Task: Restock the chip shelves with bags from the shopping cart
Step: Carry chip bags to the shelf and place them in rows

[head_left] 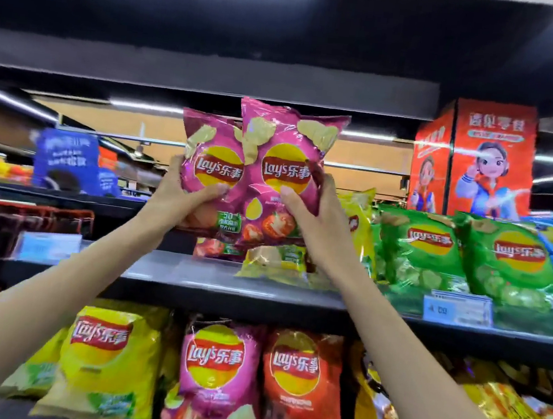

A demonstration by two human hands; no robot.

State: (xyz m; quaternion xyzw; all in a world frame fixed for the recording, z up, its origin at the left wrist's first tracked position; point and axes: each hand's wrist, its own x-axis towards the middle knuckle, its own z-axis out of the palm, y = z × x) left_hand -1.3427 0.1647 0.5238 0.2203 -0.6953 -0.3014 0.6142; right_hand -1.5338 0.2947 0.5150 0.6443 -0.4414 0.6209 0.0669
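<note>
A person is reaching up with both bare arms toward the upper shelf (pixel 192 273) of a chip display, holding two pink Lay's bags upright and side by side above its front edge. The left hand (pixel 180 191) is grasping the left pink bag (pixel 210 153) along its lower left side, thumb pressing across the front below the logo. The right hand (pixel 316 210) is gripping the right pink bag (pixel 284 155), thumb lying on the front and fingers curling round the bag's right edge. The right bag is overlapping the left one slightly and is standing a little higher. Just below them a yellow bag (pixel 275 264) is lying flat on the shelf, and further yellow bags (pixel 360 219) are standing just to the right of the right hand. Green Lay's bags (pixel 429 250) are filling the shelf to the right, behind a price tag (pixel 456 310). An orange box (pixel 490 161) with a cartoon figure is standing behind the green bags. On the lower shelf, yellow (pixel 102 361), pink (pixel 215 374) and orange (pixel 297 380) Lay's bags are standing in a row.
</note>
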